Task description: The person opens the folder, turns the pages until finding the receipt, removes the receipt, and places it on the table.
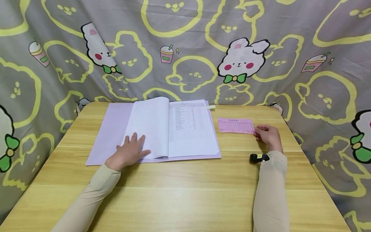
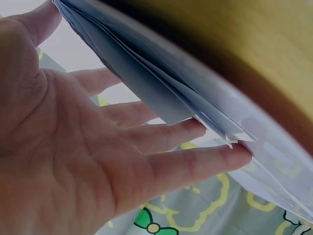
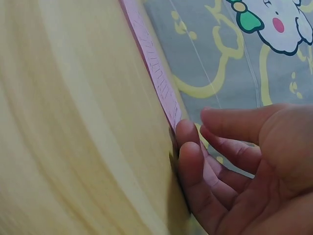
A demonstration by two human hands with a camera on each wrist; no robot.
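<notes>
A light purple folder [image 1: 113, 122] lies spread on the table with white pages in it. Its right-hand sheet [image 1: 191, 145] carries a printed table, and the turned pages [image 1: 150, 122] lie to the left. My left hand [image 1: 127, 153] rests on these left pages with fingers spread; in the left wrist view that hand [image 2: 98, 142] is beside the page edges. Right of the folder is a pink printed receipt slip [image 1: 236, 125]. The curled fingers of my right hand [image 1: 269, 137] pinch its near right corner. In the right wrist view, the hand [image 3: 234, 166] partly hides that corner.
A pale tab [image 1: 211, 107] sticks out from the folder's right side. The wooden table [image 1: 185, 193] reaches back to a grey patterned curtain [image 1: 185, 42], which also hangs along both sides. A black device [image 1: 259, 158] sits at my right wrist.
</notes>
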